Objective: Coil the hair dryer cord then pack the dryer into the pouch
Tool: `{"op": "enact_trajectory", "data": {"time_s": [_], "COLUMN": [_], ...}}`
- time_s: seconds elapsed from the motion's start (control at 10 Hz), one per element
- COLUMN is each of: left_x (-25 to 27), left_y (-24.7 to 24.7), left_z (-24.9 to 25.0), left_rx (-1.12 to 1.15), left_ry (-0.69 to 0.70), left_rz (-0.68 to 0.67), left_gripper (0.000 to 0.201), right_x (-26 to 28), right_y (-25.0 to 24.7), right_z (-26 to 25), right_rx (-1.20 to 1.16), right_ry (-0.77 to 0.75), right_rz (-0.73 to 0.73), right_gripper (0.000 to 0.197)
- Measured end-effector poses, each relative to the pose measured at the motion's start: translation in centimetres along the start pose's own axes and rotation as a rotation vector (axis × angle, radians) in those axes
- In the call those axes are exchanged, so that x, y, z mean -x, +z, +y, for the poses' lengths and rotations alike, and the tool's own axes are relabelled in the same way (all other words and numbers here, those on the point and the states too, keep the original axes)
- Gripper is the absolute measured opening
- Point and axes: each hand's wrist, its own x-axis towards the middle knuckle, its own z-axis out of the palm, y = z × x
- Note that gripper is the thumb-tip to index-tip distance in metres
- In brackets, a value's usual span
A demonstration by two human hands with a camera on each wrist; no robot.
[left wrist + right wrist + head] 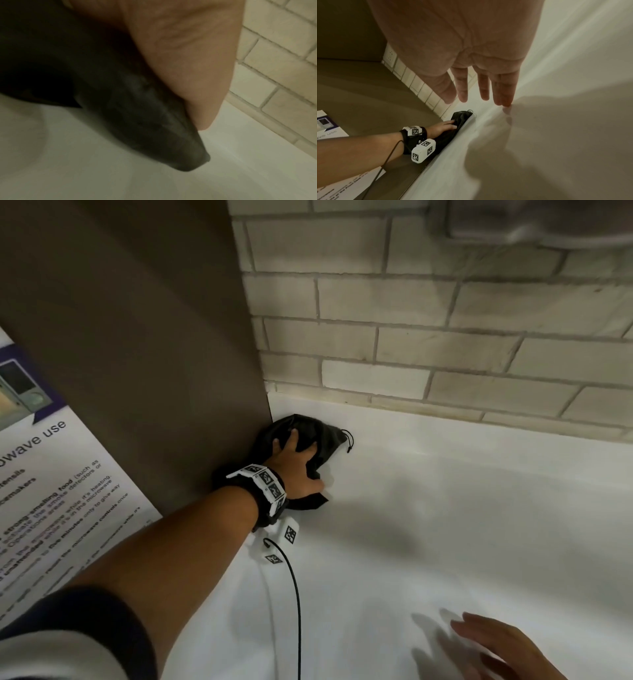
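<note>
A black drawstring pouch [325, 440] lies bunched in the back corner of the white counter [445, 525], against a brown panel. My left hand [294, 463] lies on top of it, fingers dug into the fabric and thumb clamping the lower fold. The left wrist view shows the thumb [188, 67] along the dark pouch [145, 121]. My right hand [496, 645] hovers low over the counter at the near right, fingers straight and holding nothing; the right wrist view shows those fingers [462, 88], and beyond them the pouch [462, 117]. No hair dryer or cord shows outside the pouch.
A brown upright panel [154, 337] bounds the counter on the left, with a printed microwave-use notice [51, 491] on its near side. Pale brick tiles [445, 337] form the back wall. A thin black cable [294, 594] trails from my left wrist unit.
</note>
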Motion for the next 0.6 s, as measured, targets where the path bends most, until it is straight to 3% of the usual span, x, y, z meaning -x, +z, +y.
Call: {"op": "enact_trajectory", "data": {"time_s": [0.1,0.2,0.3,0.4,0.5,0.6], "left_x": [0.6,1.4,2.2,3.0,4.5,7.0], "left_y": [0.1,0.3,0.5,0.7,-0.3,-0.4], "left_z": [0.0,-0.1,-0.5,-0.8,-0.2,0.7], "left_rx": [-0.031,-0.072,-0.09,-0.125,-0.159,-0.129], "left_ry": [-0.002,0.014,0.03,0.051,0.064,0.127], "left_rz": [-0.039,-0.102,-0.127,-0.141,-0.089,0.081], "left_gripper": [0.094,0.087,0.084,0.09,0.101,0.106], "right_x": [0.2,0.8,0.4,0.7,1.4,1.7], "right_y": [-0.3,-1.0,-1.7,-1.8,-1.6,-2.1], "right_z": [0.4,0.9,-0.6,-0.6,-1.5,-2.1], "right_rx": [0.032,0.096,0.036,0.126,0.224,0.199], "right_ry": [0.003,0.02,0.081,0.013,-0.128,-0.187], "right_rz": [0.009,0.003,-0.061,0.047,0.213,0.316], "right_gripper": [0.032,0.05,0.043,0.064,0.071,0.07]}}
